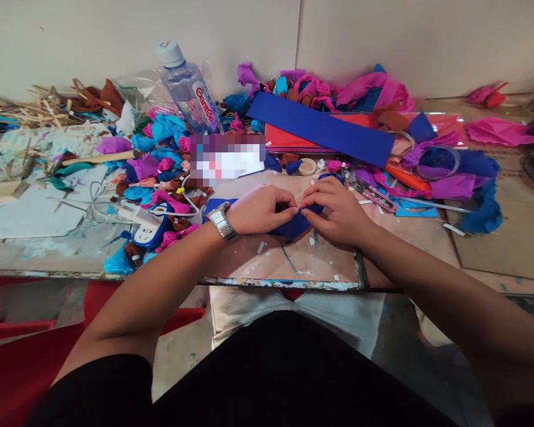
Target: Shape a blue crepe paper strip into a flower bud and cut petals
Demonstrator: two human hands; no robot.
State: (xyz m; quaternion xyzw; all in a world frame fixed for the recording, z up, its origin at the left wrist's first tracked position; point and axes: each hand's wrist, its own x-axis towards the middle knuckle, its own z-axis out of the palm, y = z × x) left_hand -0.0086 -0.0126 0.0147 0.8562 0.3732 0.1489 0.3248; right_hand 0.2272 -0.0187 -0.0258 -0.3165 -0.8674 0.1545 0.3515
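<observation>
Dark blue crepe-like paper (289, 229) lies under and between my hands near the table's front edge. My left hand (262, 209), with a metal watch on its wrist, pinches the paper's edge between thumb and forefinger. Close against it, my right hand (331, 207) grips the same paper, fingertips meeting those of the left. Part of the blue sheet is hidden beneath both hands. Behind them sits a small round tape roll (307, 166). A pink-handled cutter (376, 197) rests just right of my right hand.
A water bottle (189, 89) stands behind, left of centre. A blue strip (324, 130) lies across red sheets (289, 135). A blue power strip (152, 228) with a white charger is at left. Crumpled coloured paper pieces (169, 127) and wooden sticks (44, 110) crowd the back.
</observation>
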